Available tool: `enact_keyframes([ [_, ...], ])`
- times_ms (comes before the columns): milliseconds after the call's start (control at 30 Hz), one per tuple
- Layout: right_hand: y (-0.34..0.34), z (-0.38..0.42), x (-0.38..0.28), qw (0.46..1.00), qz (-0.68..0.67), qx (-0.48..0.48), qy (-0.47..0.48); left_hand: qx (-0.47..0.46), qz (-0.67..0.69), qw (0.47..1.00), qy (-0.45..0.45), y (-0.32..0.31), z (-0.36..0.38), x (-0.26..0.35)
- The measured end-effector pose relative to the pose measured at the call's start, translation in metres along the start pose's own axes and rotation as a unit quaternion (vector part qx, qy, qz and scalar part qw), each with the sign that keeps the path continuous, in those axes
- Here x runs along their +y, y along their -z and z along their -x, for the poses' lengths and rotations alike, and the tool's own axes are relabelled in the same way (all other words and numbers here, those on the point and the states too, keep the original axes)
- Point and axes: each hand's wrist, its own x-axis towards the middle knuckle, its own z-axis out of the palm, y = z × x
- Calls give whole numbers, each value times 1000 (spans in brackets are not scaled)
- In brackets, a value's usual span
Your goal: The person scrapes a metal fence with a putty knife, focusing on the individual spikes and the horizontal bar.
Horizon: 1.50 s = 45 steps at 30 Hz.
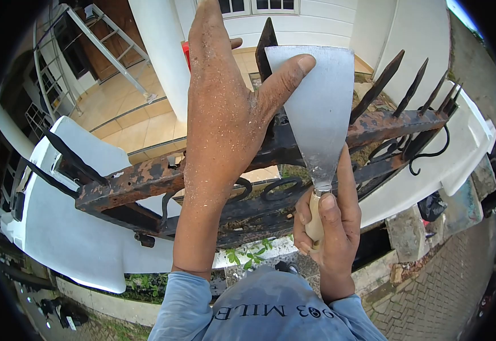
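Note:
My right hand [339, 238] is wrapped round the pale wooden handle of a putty knife [325, 102], its wide metal blade pointing up. Dust-flecked, my left hand [222, 108] is beside it, with the thumb stretched out against the blade. One finger of that hand points up out of view and another looks curled. A small red piece [186, 55] shows at its far side; most of it is hidden. Behind both hands runs a metal fence [134, 182] with black spikes, its top rail patched with rust and flaking paint.
A white sheet [71, 210] hangs beneath the fence on both sides. Beyond stand a white column [160, 51], tiled steps [140, 133] and an aluminium ladder [108, 51]. Plants [251, 256] grow below; brick paving [430, 284] lies at the right.

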Motion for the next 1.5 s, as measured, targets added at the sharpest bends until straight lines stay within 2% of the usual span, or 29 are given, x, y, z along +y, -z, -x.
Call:
enact_keyframes([
  [100, 0, 2, 2, 1000, 11, 14, -13, 14, -68, 996, -64, -3, 3, -10],
  [233, -1, -6, -2, 1000, 10, -15, 10, 1, 5, 1000, -30, 5, -7, 4],
  [333, -3, 4, 1, 999, -5, 32, -18, -4, -39, 999, 4, -1, 1, 22],
  [433, 0, -1, -2, 1000, 10, 8, -14, -1, -30, 995, -100, 2, -11, -6],
  [467, 0, 0, -2, 1000, 8, 11, -15, -8, -49, 993, -104, 3, -3, -3],
  [633, -1, 4, 2, 1000, 6, 13, -21, 2, -86, 995, -50, 2, -1, -11],
  [700, -2, -3, -1, 1000, -1, -6, -5, 23, -55, 996, -66, 6, -8, -3],
  [733, -3, -6, -3, 1000, -4, -17, 2, 20, -81, 994, -67, 7, -7, 0],
  [833, 2, 3, 7, 1000, 2, 5, -13, 5, -99, 993, -68, 0, 5, -7],
  [933, -1, -6, -2, 1000, 6, -9, 0, 4, -45, 998, -41, 8, -7, 4],
  [1033, -1, 1, -3, 1000, -6, 6, -29, -1, -45, 998, -40, 7, -4, 6],
  [1133, 0, 2, 3, 1000, -13, -3, -26, -1, -86, 994, -64, 4, 2, -4],
  [1400, 0, 4, 4, 1000, -14, -7, -19, -8, -107, 994, -20, 3, 4, -9],
  [1500, -1, 11, 2, 999, -5, 7, -39, 7, -99, 994, -34, 0, 11, -4],
])
